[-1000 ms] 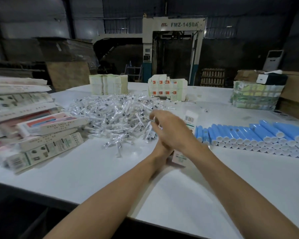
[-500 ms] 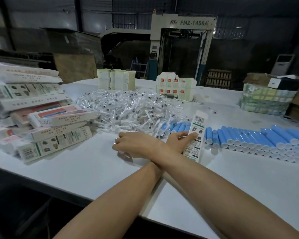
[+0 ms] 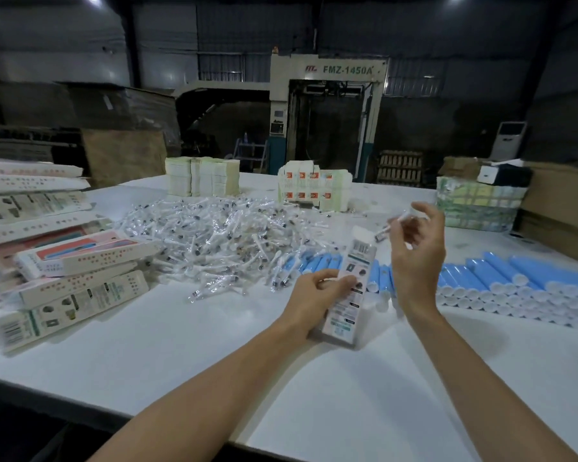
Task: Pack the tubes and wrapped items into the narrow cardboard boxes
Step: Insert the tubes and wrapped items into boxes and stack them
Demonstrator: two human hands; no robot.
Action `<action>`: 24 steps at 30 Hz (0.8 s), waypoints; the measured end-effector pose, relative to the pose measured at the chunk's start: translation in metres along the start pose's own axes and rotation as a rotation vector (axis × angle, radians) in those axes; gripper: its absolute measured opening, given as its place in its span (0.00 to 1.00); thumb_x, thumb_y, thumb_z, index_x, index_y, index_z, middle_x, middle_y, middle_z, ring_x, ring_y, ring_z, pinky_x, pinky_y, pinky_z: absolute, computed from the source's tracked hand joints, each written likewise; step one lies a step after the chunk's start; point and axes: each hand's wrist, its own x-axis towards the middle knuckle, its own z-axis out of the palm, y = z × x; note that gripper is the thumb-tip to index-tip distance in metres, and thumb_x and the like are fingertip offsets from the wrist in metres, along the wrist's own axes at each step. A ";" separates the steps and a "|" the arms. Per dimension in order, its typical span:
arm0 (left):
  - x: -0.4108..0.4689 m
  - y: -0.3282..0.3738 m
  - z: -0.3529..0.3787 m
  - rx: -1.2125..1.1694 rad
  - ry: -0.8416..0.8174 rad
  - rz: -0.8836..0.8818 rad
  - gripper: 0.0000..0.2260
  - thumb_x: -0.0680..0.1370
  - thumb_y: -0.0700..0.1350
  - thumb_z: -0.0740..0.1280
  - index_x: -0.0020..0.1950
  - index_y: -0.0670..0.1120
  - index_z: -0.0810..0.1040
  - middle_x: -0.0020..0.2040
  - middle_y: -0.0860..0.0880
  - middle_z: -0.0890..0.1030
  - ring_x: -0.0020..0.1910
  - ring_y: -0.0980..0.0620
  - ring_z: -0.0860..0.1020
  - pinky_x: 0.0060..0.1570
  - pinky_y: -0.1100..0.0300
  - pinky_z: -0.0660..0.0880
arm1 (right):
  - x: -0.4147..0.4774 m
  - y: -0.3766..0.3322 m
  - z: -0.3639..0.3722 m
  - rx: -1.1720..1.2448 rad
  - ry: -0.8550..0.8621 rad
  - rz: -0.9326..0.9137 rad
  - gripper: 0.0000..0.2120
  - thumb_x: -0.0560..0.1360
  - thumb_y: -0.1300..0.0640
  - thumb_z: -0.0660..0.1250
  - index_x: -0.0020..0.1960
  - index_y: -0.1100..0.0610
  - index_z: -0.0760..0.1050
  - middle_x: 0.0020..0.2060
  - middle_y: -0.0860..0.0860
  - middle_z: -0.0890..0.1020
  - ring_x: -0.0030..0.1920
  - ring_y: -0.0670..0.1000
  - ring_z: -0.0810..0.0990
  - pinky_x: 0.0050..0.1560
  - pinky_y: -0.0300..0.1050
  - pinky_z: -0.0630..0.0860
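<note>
White worktop (image 3: 214, 361) in a dim warehouse, a machine (image 3: 327, 105) behind.
Left hand (image 3: 309, 298) grips a narrow box (image 3: 352, 278); right hand (image 3: 417, 258) pinches a wrapped item (image 3: 386, 229) near blue tubes (image 3: 514, 271).

Printed cardboard box (image 3: 347, 288); clear-plastic wrapped items (image 3: 214, 238)

Narrow box (image 3: 354, 278) in left hand (image 3: 314, 295), over table (image 3: 214, 355). From that grip: wrapped-item pile (image 3: 221, 241) behind-left, tube row (image 3: 514, 278) right, stacked boxes (image 3: 64, 261) far left, right hand (image 3: 417, 258) pinching wrapped item (image 3: 397, 223) just above-right.
</note>
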 end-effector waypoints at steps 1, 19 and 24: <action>0.000 -0.002 -0.002 0.018 0.013 0.011 0.13 0.79 0.49 0.79 0.61 0.47 0.85 0.52 0.47 0.90 0.48 0.47 0.90 0.39 0.60 0.84 | 0.007 0.009 -0.010 0.041 0.061 0.048 0.16 0.83 0.61 0.68 0.68 0.56 0.71 0.49 0.50 0.86 0.51 0.49 0.86 0.57 0.50 0.83; 0.002 -0.006 0.001 0.042 -0.069 0.108 0.17 0.76 0.51 0.80 0.64 0.50 0.85 0.53 0.48 0.90 0.49 0.48 0.89 0.41 0.61 0.84 | 0.022 0.023 -0.015 0.052 -0.223 0.212 0.06 0.77 0.59 0.74 0.50 0.51 0.78 0.41 0.46 0.84 0.44 0.43 0.84 0.40 0.33 0.75; 0.002 -0.006 0.000 0.026 -0.038 0.132 0.15 0.77 0.51 0.80 0.63 0.50 0.86 0.52 0.47 0.90 0.49 0.48 0.89 0.41 0.62 0.84 | 0.013 0.026 -0.006 -0.085 -0.380 0.145 0.06 0.81 0.54 0.71 0.46 0.54 0.80 0.42 0.43 0.80 0.46 0.44 0.79 0.46 0.39 0.75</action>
